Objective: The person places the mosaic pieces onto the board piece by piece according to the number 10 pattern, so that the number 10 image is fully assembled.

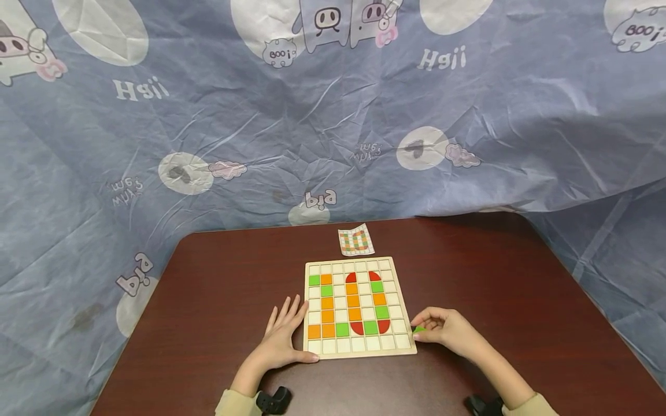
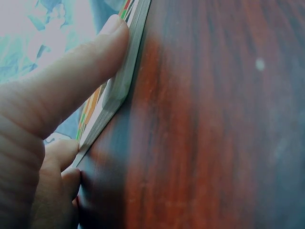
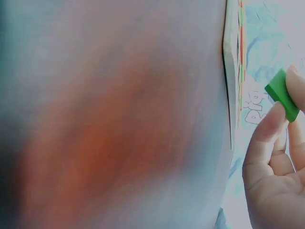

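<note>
A square wooden grid board lies on the table, with orange, green and red tiles set in some of its cells. My left hand rests at the board's left side, fingers extended; its thumb touches the front edge near the corner. Just off the board's lower right corner, my right hand pinches a green tile between thumb and fingertip. In the head view that tile is mostly covered by the fingers. Red quarter-round tiles sit at the corners of a tall loop of tiles.
Behind the board lies a small paper card printted with a similar coloured grid pattern. The dark reddish-brown table extends on both sides. A blue-grey patterned cloth hangs behind the table.
</note>
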`<action>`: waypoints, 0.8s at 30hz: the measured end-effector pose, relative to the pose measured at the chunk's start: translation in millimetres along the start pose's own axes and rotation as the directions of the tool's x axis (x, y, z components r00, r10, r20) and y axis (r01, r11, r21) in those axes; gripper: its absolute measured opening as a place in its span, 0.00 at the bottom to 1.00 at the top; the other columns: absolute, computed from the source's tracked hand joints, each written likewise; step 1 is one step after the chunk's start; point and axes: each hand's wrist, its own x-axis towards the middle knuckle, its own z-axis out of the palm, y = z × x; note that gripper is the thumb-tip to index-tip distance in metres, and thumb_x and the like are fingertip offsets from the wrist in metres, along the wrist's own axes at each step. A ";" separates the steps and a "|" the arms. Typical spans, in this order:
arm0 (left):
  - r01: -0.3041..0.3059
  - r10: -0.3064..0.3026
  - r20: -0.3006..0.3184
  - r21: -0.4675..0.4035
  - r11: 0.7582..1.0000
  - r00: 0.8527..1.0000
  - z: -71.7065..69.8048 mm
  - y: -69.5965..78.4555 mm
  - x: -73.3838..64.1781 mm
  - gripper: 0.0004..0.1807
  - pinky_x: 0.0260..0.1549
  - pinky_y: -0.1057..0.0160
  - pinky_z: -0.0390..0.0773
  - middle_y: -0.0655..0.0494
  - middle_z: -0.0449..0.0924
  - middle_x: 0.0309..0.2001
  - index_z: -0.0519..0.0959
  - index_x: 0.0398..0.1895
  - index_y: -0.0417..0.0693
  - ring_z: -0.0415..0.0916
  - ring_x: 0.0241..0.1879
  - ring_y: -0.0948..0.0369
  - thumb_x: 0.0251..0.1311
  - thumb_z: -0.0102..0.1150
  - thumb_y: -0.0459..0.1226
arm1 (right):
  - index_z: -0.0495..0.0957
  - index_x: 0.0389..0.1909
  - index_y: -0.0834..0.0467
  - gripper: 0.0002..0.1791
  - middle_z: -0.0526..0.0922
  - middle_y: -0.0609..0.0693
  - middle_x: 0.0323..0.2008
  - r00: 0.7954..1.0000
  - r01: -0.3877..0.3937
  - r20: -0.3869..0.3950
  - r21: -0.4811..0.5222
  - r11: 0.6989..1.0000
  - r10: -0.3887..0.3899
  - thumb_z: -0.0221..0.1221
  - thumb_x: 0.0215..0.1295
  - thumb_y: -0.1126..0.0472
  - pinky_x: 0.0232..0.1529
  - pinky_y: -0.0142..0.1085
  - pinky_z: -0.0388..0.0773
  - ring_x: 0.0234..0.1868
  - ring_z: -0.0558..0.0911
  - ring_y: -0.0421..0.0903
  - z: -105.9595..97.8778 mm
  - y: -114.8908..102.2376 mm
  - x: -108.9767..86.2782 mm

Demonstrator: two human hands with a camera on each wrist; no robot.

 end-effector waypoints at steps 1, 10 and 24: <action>-0.003 0.003 -0.004 0.000 1.000 1.000 0.1 0.0 -0.1 0.66 0.72 0.35 0.33 0.42 0.41 0.79 0.51 0.79 0.47 0.33 0.79 0.43 0.39 0.77 0.58 | 0.83 0.42 0.65 0.16 0.81 0.49 0.30 1.000 -0.018 -0.012 0.015 1.000 0.018 0.71 0.54 0.61 0.30 0.29 0.77 0.30 0.76 0.37 -0.1 -0.6 2.6; -0.006 0.006 -0.004 0.001 1.000 1.000 0.4 -1.8 0.0 0.66 0.72 0.35 0.32 0.42 0.41 0.79 0.51 0.79 0.47 0.33 0.79 0.43 0.39 0.77 0.58 | 0.78 0.48 0.71 0.21 0.86 0.50 0.34 0.994 -0.065 -0.072 0.209 0.976 0.082 0.68 0.59 0.62 0.39 0.35 0.83 0.34 0.84 0.40 6.1 -11.1 34.0; -0.002 0.002 -0.006 0.002 1.000 1.000 0.1 -3.3 0.1 0.65 0.73 0.37 0.32 0.43 0.40 0.80 0.50 0.79 0.48 0.32 0.79 0.44 0.39 0.77 0.58 | 0.82 0.48 0.66 0.16 0.88 0.53 0.40 0.979 -0.084 -0.165 0.192 0.978 0.116 0.66 0.63 0.62 0.45 0.41 0.85 0.39 0.87 0.49 20.9 -32.5 101.0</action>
